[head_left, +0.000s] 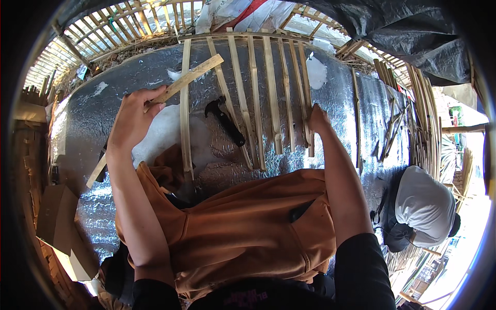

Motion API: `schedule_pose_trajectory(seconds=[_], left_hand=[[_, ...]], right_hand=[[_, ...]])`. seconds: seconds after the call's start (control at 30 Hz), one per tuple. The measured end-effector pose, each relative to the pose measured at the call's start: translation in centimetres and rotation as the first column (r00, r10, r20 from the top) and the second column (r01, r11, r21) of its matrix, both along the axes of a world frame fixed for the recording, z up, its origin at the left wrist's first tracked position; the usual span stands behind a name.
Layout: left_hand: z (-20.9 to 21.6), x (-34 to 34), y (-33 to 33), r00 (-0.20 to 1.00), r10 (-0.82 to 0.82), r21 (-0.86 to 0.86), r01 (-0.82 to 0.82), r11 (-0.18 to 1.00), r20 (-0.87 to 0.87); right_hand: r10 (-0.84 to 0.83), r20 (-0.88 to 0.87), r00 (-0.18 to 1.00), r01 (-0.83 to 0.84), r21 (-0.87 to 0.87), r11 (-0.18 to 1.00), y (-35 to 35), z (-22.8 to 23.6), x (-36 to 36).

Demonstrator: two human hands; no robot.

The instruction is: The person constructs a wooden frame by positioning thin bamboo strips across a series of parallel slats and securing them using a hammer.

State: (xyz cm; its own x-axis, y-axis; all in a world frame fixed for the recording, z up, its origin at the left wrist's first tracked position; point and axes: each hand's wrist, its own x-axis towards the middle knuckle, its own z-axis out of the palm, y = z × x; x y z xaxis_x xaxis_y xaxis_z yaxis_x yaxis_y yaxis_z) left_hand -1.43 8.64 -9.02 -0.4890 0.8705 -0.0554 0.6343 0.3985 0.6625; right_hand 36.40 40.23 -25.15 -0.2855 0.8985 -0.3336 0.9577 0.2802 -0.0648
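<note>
My left hand [135, 116] pinches a flat bamboo strip [194, 74] between thumb and fingers. The strip slants up to the right, and its other end sticks out below my wrist. On the far right of a row of bamboo slats [268, 82], my right hand [319, 120] is closed at the edge of the outermost slat [305, 88]; its fingertips are partly hidden. The slats run toward me from a crosswise bamboo strip [243, 36] at the far side. A black hammer-like tool [226, 123] lies among them.
Silvery foil sheeting [341, 134] covers the surface under the slats. Brown cloth [248, 222] lies across my lap. A cardboard box [64, 222] stands at left, and a pale grey rounded bundle [426, 206] at right. More bamboo pieces [395, 124] lie at far right.
</note>
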Motion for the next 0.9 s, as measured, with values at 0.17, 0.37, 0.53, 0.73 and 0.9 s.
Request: schedule_pose_trajectory(seconds=[0.17,0.37,0.53,0.73,0.9], left_hand=[[-0.9,-0.8,-0.6,1.000,-0.006,0.049,0.007,0.999,-0.027],[-0.9,-0.7,-0.4,1.000,-0.010,0.048,0.010,0.999,0.004],[-0.6,-0.8,-0.6,1.000,-0.016,0.046,0.017,0.999,-0.023],[-0.9,-0.4,-0.2,0.999,0.035,-0.012,-0.035,0.999,-0.009],[-0.6,-0.4,-0.2,1.000,0.027,-0.010,-0.027,1.000,0.011]], right_hand=[[0.002,-0.012,1.000,-0.003,-0.094,0.996,-0.9,1.5,-0.7],[0.084,0.162,0.983,-0.111,0.164,0.980,-4.0,5.1,-4.1],[0.570,-0.055,0.820,-0.549,0.205,0.810,-8.4,7.0,-8.0],[0.915,0.058,0.398,-0.917,0.032,0.397,-14.2,6.9,-10.2],[0.946,0.124,0.300,-0.943,-0.109,0.313,-14.2,6.3,-10.4]])
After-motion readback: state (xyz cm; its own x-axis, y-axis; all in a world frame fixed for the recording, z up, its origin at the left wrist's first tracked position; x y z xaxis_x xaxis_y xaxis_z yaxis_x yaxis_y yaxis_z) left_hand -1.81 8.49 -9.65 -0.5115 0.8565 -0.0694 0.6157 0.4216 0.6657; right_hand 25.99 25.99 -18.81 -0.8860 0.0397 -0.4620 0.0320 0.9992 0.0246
